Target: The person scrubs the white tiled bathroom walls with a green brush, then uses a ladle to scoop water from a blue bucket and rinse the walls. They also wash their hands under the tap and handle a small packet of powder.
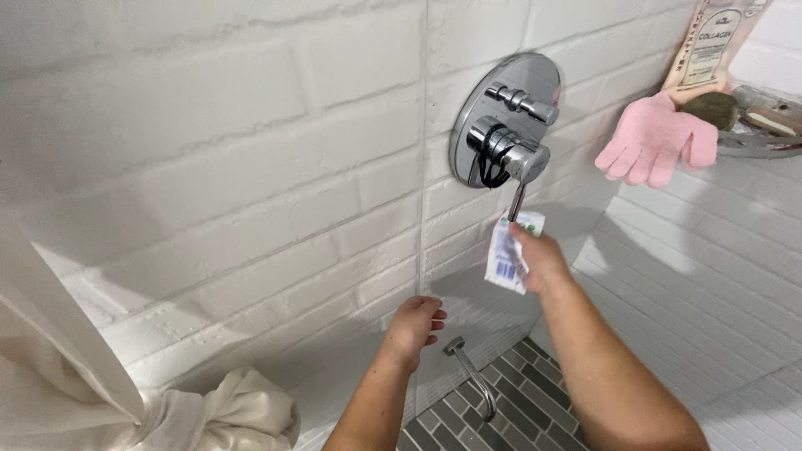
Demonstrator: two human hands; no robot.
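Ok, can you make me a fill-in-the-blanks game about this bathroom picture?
1. The right hand holds a small white ____ against the chrome lever handle.
2. The glove hanging by the corner shelf is ____.
3. The left hand is just above the chrome ____.
4. The wall tiles are ____.

Missing words: packet; pink; spout; white

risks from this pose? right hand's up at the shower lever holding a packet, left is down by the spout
1. The right hand grips the small white packet while touching the chrome lever; the packet could slip.
2. If the lever turns, water might run from the tub spout just below the left hand.
3. The white curtain bunched on the tub edge could get wet.
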